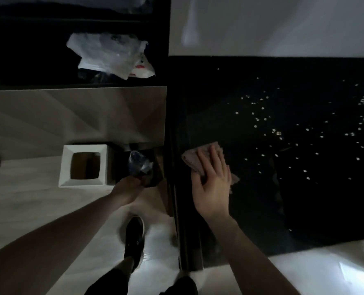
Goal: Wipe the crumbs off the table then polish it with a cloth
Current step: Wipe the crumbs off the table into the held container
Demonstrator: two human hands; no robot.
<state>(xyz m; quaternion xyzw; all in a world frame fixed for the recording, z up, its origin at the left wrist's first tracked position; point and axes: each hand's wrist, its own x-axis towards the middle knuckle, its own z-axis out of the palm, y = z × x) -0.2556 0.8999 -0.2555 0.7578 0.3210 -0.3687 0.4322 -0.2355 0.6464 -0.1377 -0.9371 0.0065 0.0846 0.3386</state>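
white square bin [83, 165] on the pale floor [27, 201], opening upward. crumpled clear plastic [139, 163] just beside it, to the right. heap of white plastic bags [110, 55] in a dark recess above. black shoe [134, 239] on the floor.

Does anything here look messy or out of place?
Yes. Pale crumbs are scattered over the glossy black tabletop, mostly on the side away from the flat right hand pressing a pinkish cloth. Crumpled white plastic bags also lie loose in a dark space beyond the table.
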